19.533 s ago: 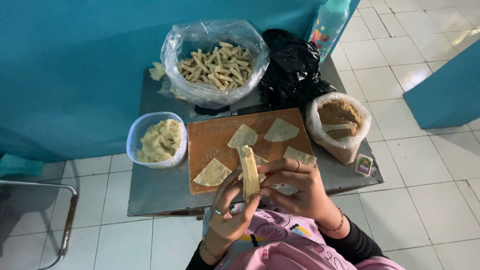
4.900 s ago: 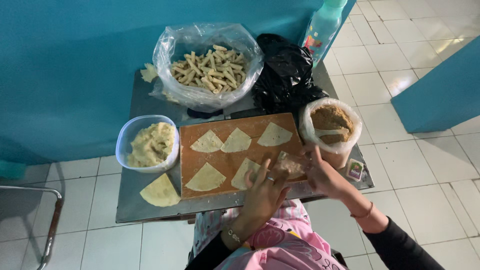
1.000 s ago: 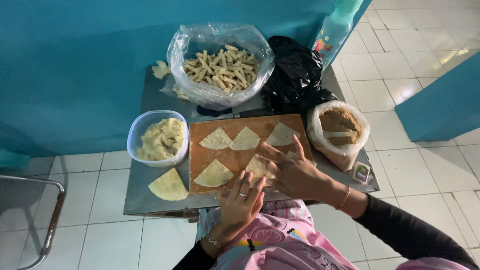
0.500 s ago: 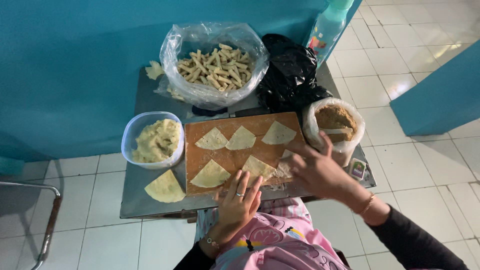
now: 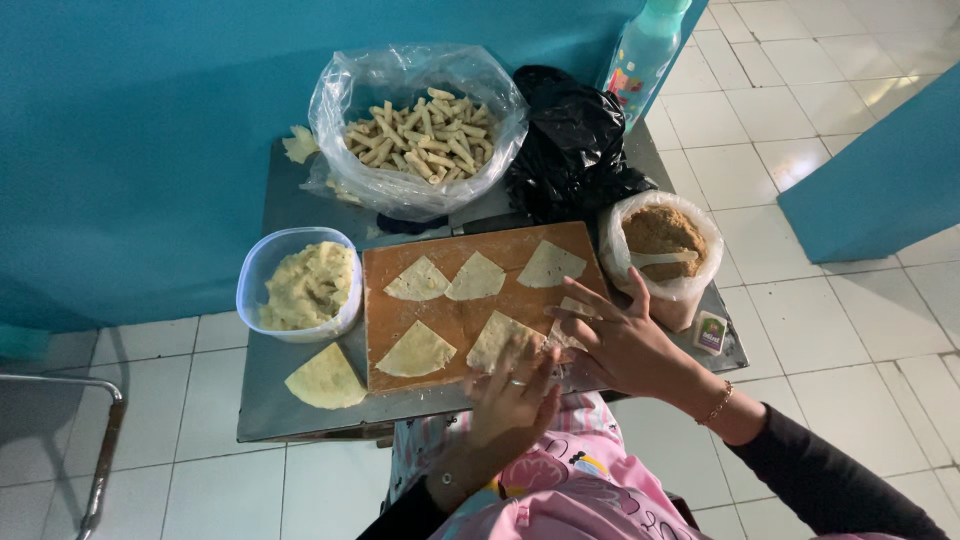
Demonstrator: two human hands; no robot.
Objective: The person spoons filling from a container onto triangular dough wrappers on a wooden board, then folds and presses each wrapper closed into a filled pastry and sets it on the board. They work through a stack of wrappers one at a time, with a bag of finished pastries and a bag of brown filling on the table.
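left hand (image 5: 515, 395) is pressing flat, fingers spread and gripping nothing, on the near edge of a pale triangular dough wrapper (image 5: 503, 340) lying at the front-right of the brown wooden cutting board (image 5: 470, 310); right hand (image 5: 620, 340) is splayed open over another wrapper just beside it, also holding nothing. judging by this, light even pressure w/ flat fingers is keeping the thin sheet from tearing. board's front edge is sitting close to the grey metal bench (image 5: 290, 400) lip, so little room there. plastic bag of brown filling (image 5: 660, 245) is crowding the right; clear tub of yellow mash (image 5: 300, 285) the left.
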